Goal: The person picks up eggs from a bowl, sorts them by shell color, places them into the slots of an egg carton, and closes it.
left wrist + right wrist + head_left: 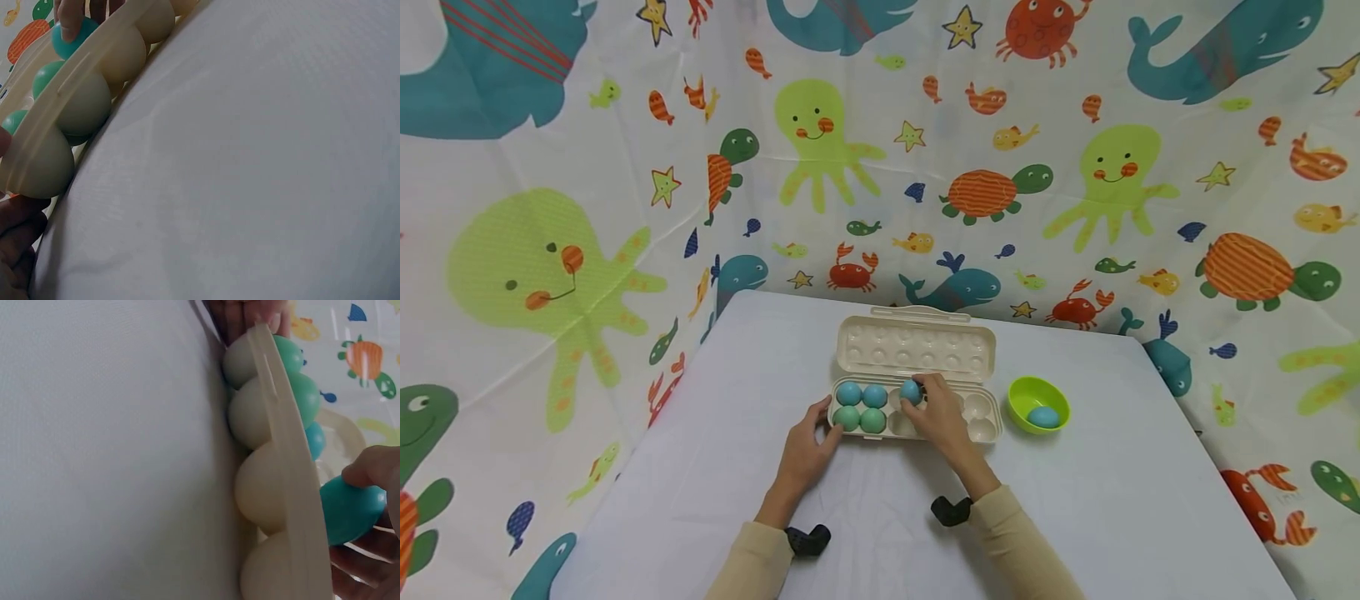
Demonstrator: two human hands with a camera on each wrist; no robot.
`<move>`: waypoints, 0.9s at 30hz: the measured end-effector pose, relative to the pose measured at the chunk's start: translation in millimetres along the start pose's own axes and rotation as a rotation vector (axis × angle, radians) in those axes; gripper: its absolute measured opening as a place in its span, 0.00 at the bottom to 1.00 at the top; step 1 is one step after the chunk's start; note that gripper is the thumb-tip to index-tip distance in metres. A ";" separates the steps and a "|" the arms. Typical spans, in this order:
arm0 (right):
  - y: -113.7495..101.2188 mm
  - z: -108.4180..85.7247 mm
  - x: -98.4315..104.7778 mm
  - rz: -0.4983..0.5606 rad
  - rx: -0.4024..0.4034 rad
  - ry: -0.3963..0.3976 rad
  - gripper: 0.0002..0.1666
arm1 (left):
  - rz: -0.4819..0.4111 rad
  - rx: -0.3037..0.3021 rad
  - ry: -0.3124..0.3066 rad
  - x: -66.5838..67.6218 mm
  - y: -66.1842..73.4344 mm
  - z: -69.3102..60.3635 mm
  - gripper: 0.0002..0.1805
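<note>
A beige plastic egg carton (887, 429) lies with its lid (917, 346) folded back. Two blue eggs (848, 393) sit in its back row at the left end, and two green eggs (872, 421) sit in front of them. My left hand (805, 450) grips the carton's left end, thumb at the front corner. Between thumb and fingers my right hand (942, 417) pinches another blue egg (351, 509), at the back row just right of the seated ones. Whether this egg touches its cup is hard to tell.
Right of the carton stands a lime green bowl (1018, 404) with a blue egg (1043, 417) inside. A white cloth (865, 525) covers the table. Behind and beside it hangs a curtain (880, 200) printed with sea animals.
</note>
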State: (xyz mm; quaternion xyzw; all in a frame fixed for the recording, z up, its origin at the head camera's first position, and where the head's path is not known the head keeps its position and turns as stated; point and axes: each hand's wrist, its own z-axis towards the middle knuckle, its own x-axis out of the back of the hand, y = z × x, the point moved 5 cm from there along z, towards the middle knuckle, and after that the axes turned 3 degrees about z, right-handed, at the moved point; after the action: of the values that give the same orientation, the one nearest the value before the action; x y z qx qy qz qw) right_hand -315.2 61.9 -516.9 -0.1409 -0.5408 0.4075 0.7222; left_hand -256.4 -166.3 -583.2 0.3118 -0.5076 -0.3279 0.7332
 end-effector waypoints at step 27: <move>10.1 -0.6 -25.7 -0.150 -0.011 -0.074 0.26 | -0.017 -0.018 0.010 0.1 0.5 -0.3 0.31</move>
State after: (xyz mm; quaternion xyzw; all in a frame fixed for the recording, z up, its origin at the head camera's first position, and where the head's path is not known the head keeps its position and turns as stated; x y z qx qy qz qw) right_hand -321.2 49.3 -540.8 -0.0886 -0.5784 0.3542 0.7295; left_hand -256.0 -166.0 -582.8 0.3111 -0.4983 -0.3368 0.7359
